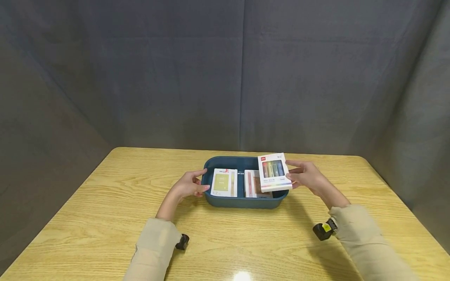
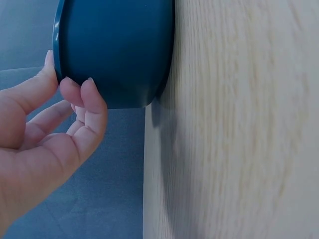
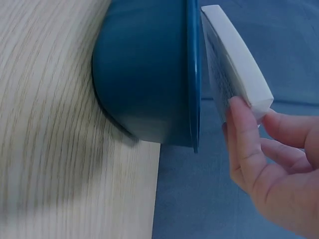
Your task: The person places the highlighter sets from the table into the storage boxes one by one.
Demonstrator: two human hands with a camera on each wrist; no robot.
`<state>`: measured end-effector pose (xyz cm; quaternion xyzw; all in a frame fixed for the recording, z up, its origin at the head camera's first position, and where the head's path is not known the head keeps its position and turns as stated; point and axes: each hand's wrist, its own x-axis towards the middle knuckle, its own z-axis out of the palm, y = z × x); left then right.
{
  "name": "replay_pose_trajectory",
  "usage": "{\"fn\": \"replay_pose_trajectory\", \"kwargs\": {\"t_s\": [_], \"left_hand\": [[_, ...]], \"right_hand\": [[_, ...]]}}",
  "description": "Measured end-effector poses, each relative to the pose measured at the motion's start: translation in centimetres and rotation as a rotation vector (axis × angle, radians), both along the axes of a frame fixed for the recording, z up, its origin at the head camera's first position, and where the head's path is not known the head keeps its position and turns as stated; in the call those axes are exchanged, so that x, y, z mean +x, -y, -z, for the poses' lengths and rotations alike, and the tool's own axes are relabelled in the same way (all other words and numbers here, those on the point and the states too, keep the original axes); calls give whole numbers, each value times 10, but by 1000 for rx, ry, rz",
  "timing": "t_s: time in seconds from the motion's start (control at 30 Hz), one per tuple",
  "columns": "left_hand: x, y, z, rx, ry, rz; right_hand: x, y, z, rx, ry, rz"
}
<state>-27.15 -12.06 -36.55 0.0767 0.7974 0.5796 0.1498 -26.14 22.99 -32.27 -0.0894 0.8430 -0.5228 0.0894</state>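
Note:
A dark blue plastic bin (image 1: 228, 202) stands on the wooden table. My left hand (image 1: 190, 184) pinches its left rim; in the left wrist view the thumb lies at the rim and fingertips bend against the outer wall (image 2: 119, 55). With thumb and fingers, my right hand (image 1: 306, 176) holds a white box of coloured markers (image 1: 275, 184) by its right edge, tilted above the bin's right end. The right wrist view shows this white box (image 3: 239, 55) raised over the rim. Inside the bin lie a white box with a yellow-green panel (image 1: 221, 182) and a white box with a brown panel (image 1: 250, 183), partly covered.
The light wooden table (image 1: 116, 218) extends around the bin to both sides and in front. A grey curtain (image 1: 175, 86) hangs behind the table's back edge and along its sides. Small black devices (image 1: 322, 231) sit at both wrists.

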Motion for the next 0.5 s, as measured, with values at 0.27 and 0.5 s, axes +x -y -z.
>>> {"fn": "replay_pose_trajectory", "kwargs": {"t_s": [0.27, 0.5], "left_hand": [[-3, -1, 4, -3, -1, -13], [-3, -1, 4, 2, -1, -16]], "right_hand": [[-4, 16, 3, 82, -14, -16], [-8, 32, 10, 156, 0, 1]]}}
